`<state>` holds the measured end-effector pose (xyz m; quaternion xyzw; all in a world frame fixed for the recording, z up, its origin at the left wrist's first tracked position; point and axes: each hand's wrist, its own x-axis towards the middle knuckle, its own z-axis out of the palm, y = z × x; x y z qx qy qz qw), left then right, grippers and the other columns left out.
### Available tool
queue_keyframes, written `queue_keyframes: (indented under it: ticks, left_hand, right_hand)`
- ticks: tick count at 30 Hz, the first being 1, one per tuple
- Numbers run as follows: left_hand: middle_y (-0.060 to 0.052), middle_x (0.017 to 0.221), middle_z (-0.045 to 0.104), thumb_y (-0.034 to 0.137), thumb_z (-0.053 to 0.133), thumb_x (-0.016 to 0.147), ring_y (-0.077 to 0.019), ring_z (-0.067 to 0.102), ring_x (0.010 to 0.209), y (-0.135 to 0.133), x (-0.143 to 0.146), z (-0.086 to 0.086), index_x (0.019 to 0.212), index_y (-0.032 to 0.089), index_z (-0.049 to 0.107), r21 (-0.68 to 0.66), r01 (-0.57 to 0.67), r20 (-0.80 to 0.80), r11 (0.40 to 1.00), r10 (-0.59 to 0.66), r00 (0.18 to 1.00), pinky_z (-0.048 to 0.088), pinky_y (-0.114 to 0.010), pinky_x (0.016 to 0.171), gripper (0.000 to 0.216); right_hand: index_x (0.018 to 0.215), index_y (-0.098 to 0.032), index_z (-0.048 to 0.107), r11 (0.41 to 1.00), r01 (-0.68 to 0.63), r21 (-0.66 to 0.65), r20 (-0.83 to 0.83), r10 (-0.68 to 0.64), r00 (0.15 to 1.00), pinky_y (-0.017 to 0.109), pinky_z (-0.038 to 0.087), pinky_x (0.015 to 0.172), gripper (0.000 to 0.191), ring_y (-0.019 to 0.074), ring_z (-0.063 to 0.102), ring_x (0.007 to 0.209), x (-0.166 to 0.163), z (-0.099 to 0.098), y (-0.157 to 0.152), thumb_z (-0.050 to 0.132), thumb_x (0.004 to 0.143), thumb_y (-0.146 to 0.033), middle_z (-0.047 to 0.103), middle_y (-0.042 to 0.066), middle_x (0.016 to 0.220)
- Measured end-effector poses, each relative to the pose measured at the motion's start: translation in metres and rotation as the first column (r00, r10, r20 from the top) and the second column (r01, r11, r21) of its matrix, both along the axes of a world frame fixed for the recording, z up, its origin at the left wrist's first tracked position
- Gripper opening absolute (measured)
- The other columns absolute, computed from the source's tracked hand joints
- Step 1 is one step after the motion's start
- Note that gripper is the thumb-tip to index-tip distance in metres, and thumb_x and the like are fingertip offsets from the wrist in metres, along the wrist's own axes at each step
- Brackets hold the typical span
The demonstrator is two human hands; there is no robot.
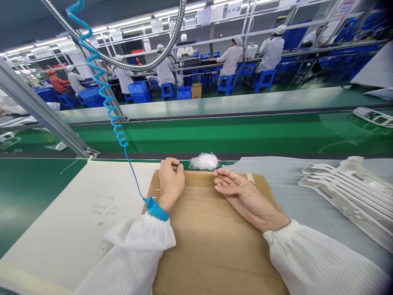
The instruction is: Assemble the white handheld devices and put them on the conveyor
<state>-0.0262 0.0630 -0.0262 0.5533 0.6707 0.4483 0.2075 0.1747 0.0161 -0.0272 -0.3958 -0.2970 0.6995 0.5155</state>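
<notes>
My left hand (170,180) rests on a brown cardboard sheet (211,237) with its fingers curled into a loose fist; what they pinch, if anything, is hidden. A blue wrist strap (157,209) with a coiled blue cord (101,82) sits on that wrist. My right hand (238,190) lies on the cardboard, palm turned inward, fingers pressed together and pointing left toward a small heap of clear plastic bits (204,162). That heap sits at the cardboard's far edge, between both hands. Both arms wear white striped sleeves.
A stack of white moulded plastic parts (344,188) lies at the right on a grey mat (291,192). A white sheet (73,217) lies at the left. A green conveyor belt (233,133) runs across beyond. Several people in white work at far benches.
</notes>
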Motion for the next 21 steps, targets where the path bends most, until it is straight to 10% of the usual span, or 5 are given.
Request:
queue_keyframes:
  ticks: [21]
  left_hand:
    - [-0.004,0.097,0.059,0.011,0.06,0.088,-0.0159,0.06,0.086,0.0002,-0.0007,0.0002,0.089,0.018,0.057,0.007,0.011,0.001,1.0,-0.011,1.0,0.049,-0.035,0.085,0.009]
  right_hand:
    - [0.094,-0.026,0.077,1.0,-0.002,0.005,0.013,0.002,1.0,0.025,0.049,0.092,0.038,0.0144,0.057,0.094,-0.0004,-0.0013,0.0001,0.09,0.062,-0.011,0.064,0.0,0.095]
